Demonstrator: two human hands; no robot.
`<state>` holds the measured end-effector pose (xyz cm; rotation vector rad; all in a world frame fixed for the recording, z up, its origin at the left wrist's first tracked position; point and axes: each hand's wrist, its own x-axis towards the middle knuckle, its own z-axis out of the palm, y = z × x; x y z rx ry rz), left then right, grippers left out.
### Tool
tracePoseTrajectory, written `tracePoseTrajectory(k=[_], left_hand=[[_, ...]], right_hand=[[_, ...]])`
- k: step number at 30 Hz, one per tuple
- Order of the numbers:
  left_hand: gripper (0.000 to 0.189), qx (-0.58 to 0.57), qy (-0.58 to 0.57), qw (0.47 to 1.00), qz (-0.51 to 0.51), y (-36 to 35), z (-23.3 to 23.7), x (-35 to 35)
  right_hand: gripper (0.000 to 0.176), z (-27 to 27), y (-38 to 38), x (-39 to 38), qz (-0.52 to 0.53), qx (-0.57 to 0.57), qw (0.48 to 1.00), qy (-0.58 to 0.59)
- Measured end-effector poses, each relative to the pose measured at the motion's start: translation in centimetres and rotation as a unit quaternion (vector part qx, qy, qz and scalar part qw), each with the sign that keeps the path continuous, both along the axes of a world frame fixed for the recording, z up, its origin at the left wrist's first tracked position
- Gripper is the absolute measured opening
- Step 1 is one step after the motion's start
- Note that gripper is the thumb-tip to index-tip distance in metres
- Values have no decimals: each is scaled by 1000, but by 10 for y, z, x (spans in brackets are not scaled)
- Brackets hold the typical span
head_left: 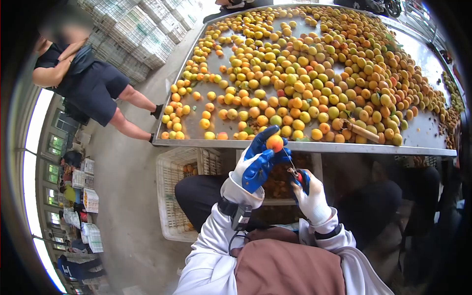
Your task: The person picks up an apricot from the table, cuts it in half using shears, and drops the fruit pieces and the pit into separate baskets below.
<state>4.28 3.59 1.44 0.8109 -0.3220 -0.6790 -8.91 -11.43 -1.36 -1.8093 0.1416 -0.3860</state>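
Observation:
My left hand [259, 164], in a blue and white glove, holds an orange-red fruit [275, 143] between its fingers just in front of the metal table's near edge [221, 143]. To its right, my right hand [309, 194], gloved the same way, is closed on a small tool [296, 176] with a red part and a thin tip pointing up toward the fruit. Whether the tip touches the fruit I cannot tell. Many yellow, orange and green fruits [305, 88] lie spread over the tabletop beyond both hands.
A white plastic crate [169, 196] with some fruit stands below the table at left. More fruit lies in a container [280, 184] under my hands. A person [93, 78] stands left of the table. Stacked crates [132, 29] rise behind. A wooden stick [363, 132] lies among the fruits.

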Motion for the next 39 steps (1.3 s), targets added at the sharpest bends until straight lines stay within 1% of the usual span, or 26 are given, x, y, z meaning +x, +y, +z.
tracePoseTrajectory(k=[1, 2, 3, 5, 9, 10, 11, 13, 16, 17, 19, 20, 22, 23, 25, 27, 33, 35, 39], left_hand=[[57, -20, 41, 999, -19, -3, -3, -8], [53, -33, 52, 998, -21, -5, -11, -12], [53, -36, 56, 998, -19, -10, -9, -18], [46, -25, 82, 996, 19, -17, 0, -28], [42, 4, 71, 997, 4, -22, -11, -28], [38, 27, 75, 997, 17, -24, -7, -30], [38, 28, 76, 997, 16, -24, -11, -30], [40, 83, 43, 995, -21, -22, -21, -27], [41, 104, 12, 994, -13, -22, -28, -26], [41, 105, 12, 994, -13, -22, -28, -27], [39, 98, 61, 993, 37, -23, -25, -30], [39, 99, 59, 993, 39, -21, -28, -30], [36, 37, 103, 993, 39, -19, -33, -27], [36, 39, 100, 993, 41, -19, -35, -27], [34, 5, 94, 995, 28, -20, -32, -26], [32, 6, 96, 995, 30, -18, -27, -25], [41, 54, 45, 997, 37, -15, -13, -25], [45, 81, 0, 996, 22, -10, -15, -23], [44, 107, -10, 994, 29, -8, -6, -24]], right_hand=[[24, -2, -1, -1, -1, -5, 1000, 5], [22, -3, -2, -2, 6, -9, 1000, 25], [21, -3, -2, -3, 15, -12, 999, 44], [18, -4, -3, -4, 23, -13, 999, 46], [16, -10, -5, -5, 7, -6, 999, 41], [16, -11, -6, -5, 7, -6, 999, 42], [16, -11, -6, -5, 6, -6, 999, 43], [15, -10, -7, -6, 3, -11, 999, 46], [14, -8, -8, -6, 4, 4, 998, 58], [14, -7, -7, -7, 4, 5, 998, 58], [13, -6, -5, -8, 3, 42, 996, 84], [13, -5, -4, -9, 5, 43, 996, 82], [12, -5, -2, -10, 16, 26, 998, 62], [12, -5, -2, -11, 17, 27, 998, 59], [12, -5, -1, -12, 25, 25, 997, 69], [12, -6, -1, -12, 33, 20, 997, 66], [10, 1, -4, -15, 50, 12, 997, 66], [10, 4, -5, -16, 56, 18, 995, 75], [11, 6, -8, -18, 78, 19, 994, 72]])
